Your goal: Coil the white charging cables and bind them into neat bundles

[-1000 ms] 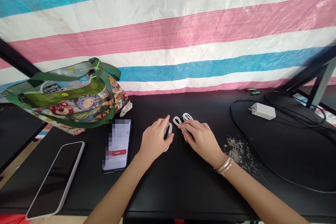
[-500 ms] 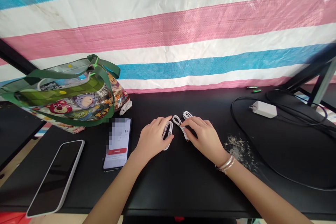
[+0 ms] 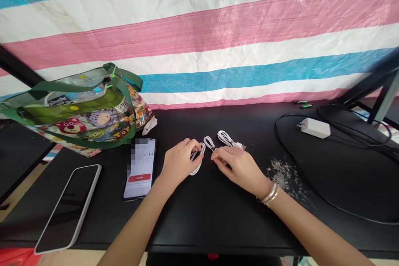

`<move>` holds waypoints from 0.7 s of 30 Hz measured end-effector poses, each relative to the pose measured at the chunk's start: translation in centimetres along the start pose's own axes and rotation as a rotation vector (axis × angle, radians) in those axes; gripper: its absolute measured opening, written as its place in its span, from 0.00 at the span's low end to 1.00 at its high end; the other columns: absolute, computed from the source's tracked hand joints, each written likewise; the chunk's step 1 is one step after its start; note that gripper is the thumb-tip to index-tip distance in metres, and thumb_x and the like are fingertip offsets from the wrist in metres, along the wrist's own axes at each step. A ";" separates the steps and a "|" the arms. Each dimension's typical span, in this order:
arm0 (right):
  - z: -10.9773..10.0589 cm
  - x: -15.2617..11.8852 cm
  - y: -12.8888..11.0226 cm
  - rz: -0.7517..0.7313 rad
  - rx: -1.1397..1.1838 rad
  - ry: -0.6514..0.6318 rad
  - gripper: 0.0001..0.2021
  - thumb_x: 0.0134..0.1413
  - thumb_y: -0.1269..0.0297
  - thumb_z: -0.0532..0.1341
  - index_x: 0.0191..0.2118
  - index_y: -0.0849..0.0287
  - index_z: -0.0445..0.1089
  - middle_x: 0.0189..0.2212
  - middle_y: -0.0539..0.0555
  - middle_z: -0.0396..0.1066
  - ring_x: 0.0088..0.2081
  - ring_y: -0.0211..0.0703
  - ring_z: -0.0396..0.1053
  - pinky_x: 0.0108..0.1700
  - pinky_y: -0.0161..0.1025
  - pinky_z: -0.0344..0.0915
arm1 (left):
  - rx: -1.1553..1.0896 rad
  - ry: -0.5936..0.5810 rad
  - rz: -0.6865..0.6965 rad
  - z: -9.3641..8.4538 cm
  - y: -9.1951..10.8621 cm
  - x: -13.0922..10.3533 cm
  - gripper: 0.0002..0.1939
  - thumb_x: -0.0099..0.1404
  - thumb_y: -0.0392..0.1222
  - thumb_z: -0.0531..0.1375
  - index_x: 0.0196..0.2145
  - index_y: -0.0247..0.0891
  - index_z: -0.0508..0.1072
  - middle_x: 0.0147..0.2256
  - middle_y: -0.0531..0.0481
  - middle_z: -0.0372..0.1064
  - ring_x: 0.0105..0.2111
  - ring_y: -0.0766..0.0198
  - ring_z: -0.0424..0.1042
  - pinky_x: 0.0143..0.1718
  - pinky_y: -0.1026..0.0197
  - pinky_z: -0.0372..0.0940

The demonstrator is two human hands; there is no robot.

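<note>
Three bundled white cables lie side by side on the black table (image 3: 199, 216). My left hand (image 3: 179, 160) is closed around the left cable bundle (image 3: 201, 158), with thumb and index finger at its edges. The middle bundle (image 3: 208, 143) has a dark tie, and its lower part is hidden under my right hand (image 3: 238, 164), whose fingers pinch it. Just behind that hand rests the right bundle (image 3: 227, 138), its metal plug pointing right.
At the left stand a green-strapped cartoon bag (image 3: 102, 118), a lit phone (image 3: 140, 170) and a white-edged phone (image 3: 68, 210). On the right lie a white adapter (image 3: 314, 128), black cable (image 3: 293, 162), pale crumbs (image 3: 285, 176) and green items (image 3: 306, 106). A striped sheet (image 3: 199, 41) hangs behind.
My right hand has shifted slightly down and left, uncovering more of the right bundle and its plug. The fingers of my left hand have curled more over the left bundle.
</note>
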State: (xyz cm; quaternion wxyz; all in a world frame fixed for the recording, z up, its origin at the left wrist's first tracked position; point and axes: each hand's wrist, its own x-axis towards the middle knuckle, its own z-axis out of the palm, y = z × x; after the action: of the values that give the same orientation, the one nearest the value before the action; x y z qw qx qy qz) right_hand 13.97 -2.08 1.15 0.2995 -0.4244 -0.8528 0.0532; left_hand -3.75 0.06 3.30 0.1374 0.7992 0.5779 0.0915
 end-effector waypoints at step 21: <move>0.1 -0.2 0.4 0.071 0.131 0.019 0.10 0.60 0.74 0.51 0.34 0.56 0.67 0.29 0.52 0.74 0.30 0.41 0.73 0.32 0.36 0.67 | -0.272 0.247 0.059 0.4 -0.5 0.4 0.05 0.62 0.36 0.57 0.34 0.43 0.72 0.24 0.58 0.68 0.23 0.70 0.68 0.27 0.68 0.60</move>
State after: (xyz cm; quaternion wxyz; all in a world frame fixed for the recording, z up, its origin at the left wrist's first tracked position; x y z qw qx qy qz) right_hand 14.27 -2.01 0.83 0.3327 -0.4343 -0.8291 0.1157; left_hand -4.00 0.53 2.79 0.1696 0.7726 0.5489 0.2703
